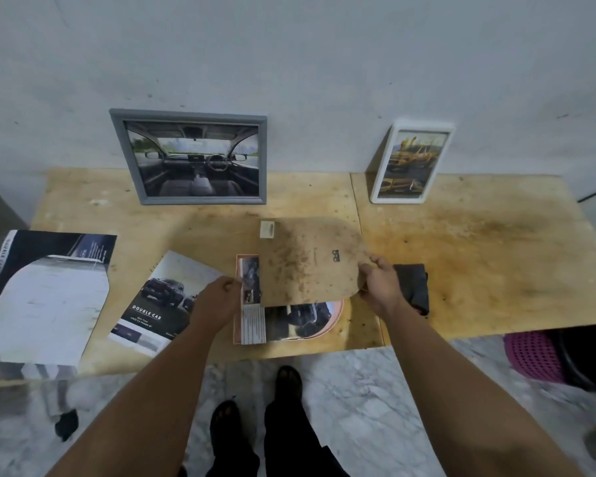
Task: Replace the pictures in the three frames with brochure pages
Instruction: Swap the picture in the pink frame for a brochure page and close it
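Two hands at work: the right hand pinches the stained brown backing board by its right edge, tilted above the pink frame lying flat on the wooden table. Left hand pinches the brochure page at that frame's left side. Grey frame and white frame lean against the wall behind.
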`<state>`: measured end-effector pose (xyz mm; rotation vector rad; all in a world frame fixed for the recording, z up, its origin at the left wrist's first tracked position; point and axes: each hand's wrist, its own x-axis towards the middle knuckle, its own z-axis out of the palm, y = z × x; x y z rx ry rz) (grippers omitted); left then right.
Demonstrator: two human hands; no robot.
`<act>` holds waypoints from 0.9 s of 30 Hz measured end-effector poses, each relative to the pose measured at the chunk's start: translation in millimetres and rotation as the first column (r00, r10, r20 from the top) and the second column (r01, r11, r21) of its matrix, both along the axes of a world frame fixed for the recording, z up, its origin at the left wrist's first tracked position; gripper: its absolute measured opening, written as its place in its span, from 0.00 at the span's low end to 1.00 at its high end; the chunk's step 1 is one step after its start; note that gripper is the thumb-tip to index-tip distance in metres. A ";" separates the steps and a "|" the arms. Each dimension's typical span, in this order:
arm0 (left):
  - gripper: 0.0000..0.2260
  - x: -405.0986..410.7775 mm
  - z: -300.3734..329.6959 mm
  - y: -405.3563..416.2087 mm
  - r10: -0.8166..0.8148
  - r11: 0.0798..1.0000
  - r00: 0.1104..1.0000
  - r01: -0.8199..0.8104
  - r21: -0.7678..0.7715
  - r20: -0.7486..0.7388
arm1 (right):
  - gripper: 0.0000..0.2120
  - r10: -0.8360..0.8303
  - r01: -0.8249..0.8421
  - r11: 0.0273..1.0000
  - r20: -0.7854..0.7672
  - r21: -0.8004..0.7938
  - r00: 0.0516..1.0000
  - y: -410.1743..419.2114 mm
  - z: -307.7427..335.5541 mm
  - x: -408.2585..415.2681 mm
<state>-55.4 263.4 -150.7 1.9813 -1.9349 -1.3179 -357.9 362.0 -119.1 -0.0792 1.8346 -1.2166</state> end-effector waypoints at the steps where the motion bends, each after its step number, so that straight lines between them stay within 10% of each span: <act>1: 0.17 0.2 0.8 1.0 0.011 1.000 1.000 -0.011 0.010 -0.009 | 0.09 0.012 -0.013 1.000 0.011 0.022 1.000 4.3 -6.6 7.5; 8: 0.16 6.2 -4.0 3.9 -0.071 0.997 0.997 0.072 0.020 -0.026 | 0.07 0.099 -0.088 0.990 -0.100 0.112 0.990 19.7 -24.0 39.7; 17: 0.20 7.3 -3.6 5.9 -0.123 0.992 0.992 0.123 -0.013 -0.032 | 0.32 0.353 -0.299 0.922 -0.221 0.246 0.909 21.6 -31.1 52.4; 27: 0.38 8.1 -2.2 7.6 -0.325 0.946 0.944 0.324 0.029 0.051 | 0.22 0.121 -0.093 0.977 -0.139 0.191 0.983 14.2 -11.7 38.1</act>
